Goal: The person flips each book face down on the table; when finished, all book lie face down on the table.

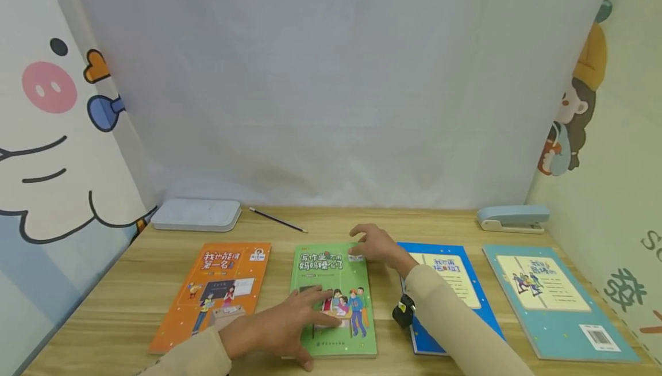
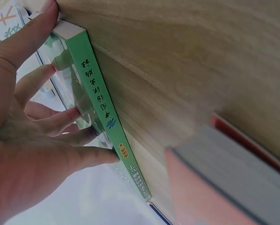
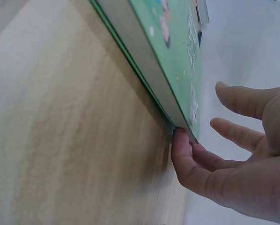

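A green-covered book [image 1: 357, 281] lies flat on the wooden table in front of me. Over its lower left part my left hand [image 1: 287, 319] spreads its fingers, fingertips on the cover, and the thumb reaches the near edge by the spine's end in the left wrist view. My right hand [image 1: 380, 245] is at the book's far right corner. In the right wrist view its lower fingers [image 3: 183, 152] touch that corner from the side and below, while the thumb stands raised, apart from the cover.
An orange book [image 1: 233, 269] lies to the left; a blue book [image 1: 468, 284], partly under my right forearm, and a teal book [image 1: 558, 324] lie to the right. Along the back are a pale case [image 1: 196, 215], a pencil [image 1: 279, 220] and a light blue stapler [image 1: 513, 215].
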`<state>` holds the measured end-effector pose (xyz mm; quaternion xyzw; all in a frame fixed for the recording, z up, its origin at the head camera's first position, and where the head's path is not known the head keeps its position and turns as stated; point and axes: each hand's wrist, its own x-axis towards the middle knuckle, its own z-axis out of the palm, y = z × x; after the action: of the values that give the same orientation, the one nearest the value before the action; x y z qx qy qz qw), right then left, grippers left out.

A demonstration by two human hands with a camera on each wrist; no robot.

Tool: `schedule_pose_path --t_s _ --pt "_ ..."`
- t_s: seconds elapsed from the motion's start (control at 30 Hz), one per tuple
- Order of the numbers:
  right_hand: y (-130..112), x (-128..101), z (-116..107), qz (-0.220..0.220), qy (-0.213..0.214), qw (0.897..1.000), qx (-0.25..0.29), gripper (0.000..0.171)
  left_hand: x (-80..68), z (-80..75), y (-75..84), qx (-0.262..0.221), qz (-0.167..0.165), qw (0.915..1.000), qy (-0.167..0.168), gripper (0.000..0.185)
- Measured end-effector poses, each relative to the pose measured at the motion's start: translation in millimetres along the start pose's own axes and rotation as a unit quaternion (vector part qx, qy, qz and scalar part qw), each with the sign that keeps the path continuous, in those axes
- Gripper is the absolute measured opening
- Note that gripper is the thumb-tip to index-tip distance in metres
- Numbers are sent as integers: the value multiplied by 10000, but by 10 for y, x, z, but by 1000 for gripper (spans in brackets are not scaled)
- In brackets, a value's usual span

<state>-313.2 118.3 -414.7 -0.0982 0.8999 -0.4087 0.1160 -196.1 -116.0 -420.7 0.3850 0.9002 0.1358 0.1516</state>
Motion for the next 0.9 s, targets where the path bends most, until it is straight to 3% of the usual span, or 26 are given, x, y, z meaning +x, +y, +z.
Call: schedule_pose_path --t_s 0.33,0.53,0.9 --pt "85 28 -46 281 -408 9938 994 47 -7 22 -5 -12 -35 9999 -115 79" --pt "79 -3 -53 535 -494 9919 1041 51 1 24 2 35 -20 9999 -94 79" --pt "109 -42 -120 478 -937 9867 1237 57 15 1 7 1 -21 10000 -74 79"
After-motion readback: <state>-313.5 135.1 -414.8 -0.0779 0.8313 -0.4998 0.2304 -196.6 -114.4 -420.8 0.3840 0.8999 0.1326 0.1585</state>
